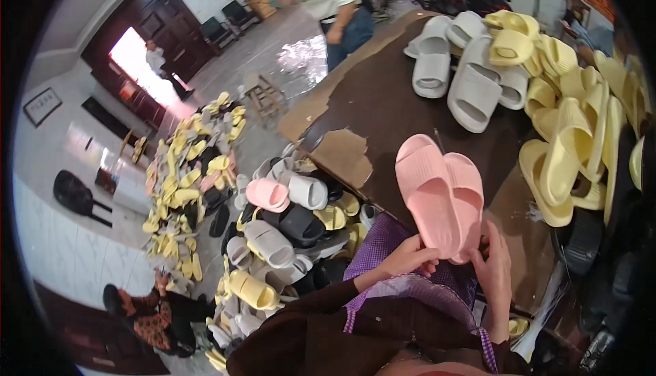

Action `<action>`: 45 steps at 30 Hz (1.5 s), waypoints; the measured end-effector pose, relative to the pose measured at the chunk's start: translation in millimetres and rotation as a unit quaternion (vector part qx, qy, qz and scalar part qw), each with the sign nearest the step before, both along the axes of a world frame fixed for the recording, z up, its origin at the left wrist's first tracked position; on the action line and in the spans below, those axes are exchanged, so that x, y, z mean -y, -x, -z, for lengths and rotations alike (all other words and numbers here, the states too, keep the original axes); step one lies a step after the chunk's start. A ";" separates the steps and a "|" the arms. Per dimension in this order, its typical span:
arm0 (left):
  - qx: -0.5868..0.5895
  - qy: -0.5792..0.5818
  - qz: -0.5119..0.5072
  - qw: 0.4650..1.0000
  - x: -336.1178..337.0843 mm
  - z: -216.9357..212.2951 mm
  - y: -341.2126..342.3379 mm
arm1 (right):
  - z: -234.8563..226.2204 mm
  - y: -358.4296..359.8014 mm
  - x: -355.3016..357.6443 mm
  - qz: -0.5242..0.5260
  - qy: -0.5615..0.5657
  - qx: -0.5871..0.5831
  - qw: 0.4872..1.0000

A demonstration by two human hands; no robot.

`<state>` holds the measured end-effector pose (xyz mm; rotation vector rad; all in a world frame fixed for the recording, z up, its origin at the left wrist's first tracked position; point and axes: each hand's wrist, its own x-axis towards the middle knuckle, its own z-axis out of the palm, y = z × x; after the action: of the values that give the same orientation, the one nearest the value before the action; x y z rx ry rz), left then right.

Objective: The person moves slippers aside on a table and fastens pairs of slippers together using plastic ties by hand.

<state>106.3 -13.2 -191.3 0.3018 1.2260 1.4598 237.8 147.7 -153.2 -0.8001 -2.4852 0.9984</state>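
A pair of pink slide slippers (pixel 425 173) lies side by side over the near part of the brown table, toes pointing away from me and heels toward my body. My left hand (pixel 408 258) pinches the heel of the left slipper, its fingers curled in. At the heel of the right slipper, my right hand (pixel 493 261) has thumb and fingers closed about the edge. The slippers overlap slightly along their inner sides.
Grey slippers (pixel 476 89) and a heap of yellow slippers (pixel 570 137) cover the table's far and right sides. Mixed slippers (pixel 270 243) pile up at left. One person (pixel 335 7) stands beyond the table, another (pixel 154 314) is low at left, a third (pixel 160 65) by the doorway.
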 end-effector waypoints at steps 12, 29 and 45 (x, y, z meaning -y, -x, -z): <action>0.036 -0.054 -0.083 0.994 2.0 4.2 -17.1 | 3.6 18.3 22.5 0.010 0.046 -0.079 0.996; -0.049 -0.184 -0.278 0.941 46.1 10.2 5.4 | 4.2 73.5 70.1 -0.131 0.214 -0.175 0.952; -0.253 -0.038 -0.278 0.926 121.1 -8.5 -6.2 | 25.5 131.0 89.9 -0.229 0.427 -0.164 0.860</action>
<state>112.5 -134.3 -182.8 0.4248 1.7719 1.9972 106.8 57.8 -178.7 -0.1730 -1.8989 2.2641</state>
